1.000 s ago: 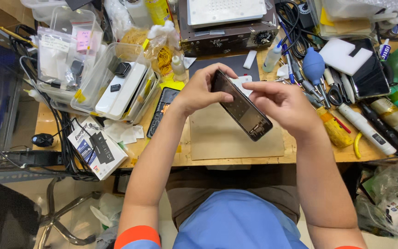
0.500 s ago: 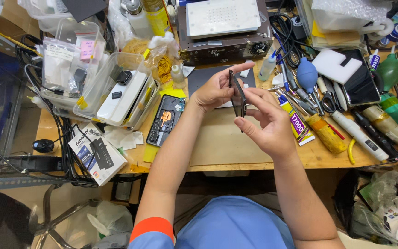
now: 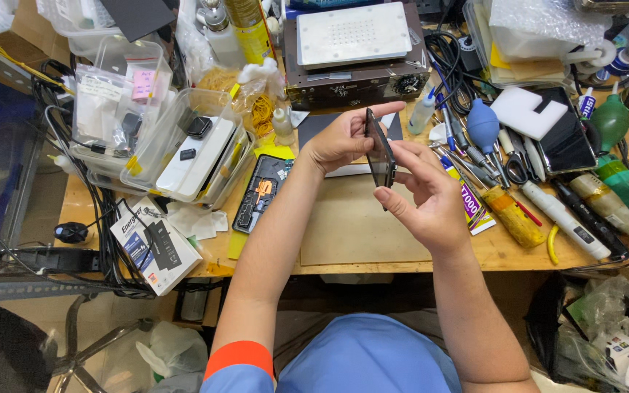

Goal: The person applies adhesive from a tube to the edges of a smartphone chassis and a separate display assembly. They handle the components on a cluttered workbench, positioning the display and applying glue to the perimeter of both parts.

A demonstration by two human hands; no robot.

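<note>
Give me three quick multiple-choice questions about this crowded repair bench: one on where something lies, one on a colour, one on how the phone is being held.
1. Where does the opened black phone body with orange parts lie?
A. left of the person's left forearm
B. on the grey hot-plate machine
C. on the floor

2. What colour is the rubber dust-blower bulb?
A. red
B. blue
C. white

3. How is the thin dark phone panel held?
A. flat on the wooden bench
B. by one hand only
C. edge-on to the camera, between both hands

Answers: 1 A, it lies on the wooden bench beside that forearm. 2 B, the bulb is plainly blue. 3 C, the left hand and right hand both grip it above the bench.
</note>
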